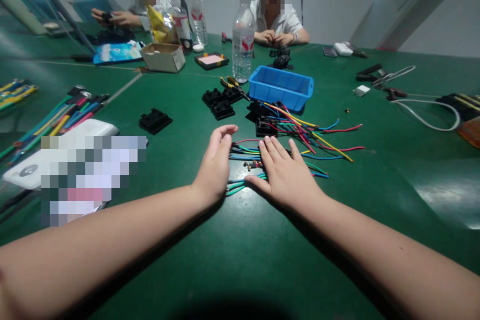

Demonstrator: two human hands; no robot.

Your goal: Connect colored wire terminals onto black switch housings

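Observation:
My right hand (283, 172) lies flat, fingers spread, over a bundle of coloured wires (245, 152) on the green table. My left hand (216, 165) stands on its edge at the wires' left ends, its fingers extended and holding nothing. Between the two hands are small brass-coloured metal parts (253, 165), partly covered by my right hand. Green and blue wires (236, 187) pass under my right thumb. Just beyond my fingers, more red, yellow and blue wires (300, 130) run from black plastic housings (264, 126).
Farther back are a blue bin (281, 87), a water bottle (243, 40), yellow-handled pliers (228, 82) and black plastic parts (221, 102). A white power bank (60, 152) and wire bundles (62, 115) lie left. White cables (446, 122) lie right. Two people sit across the table.

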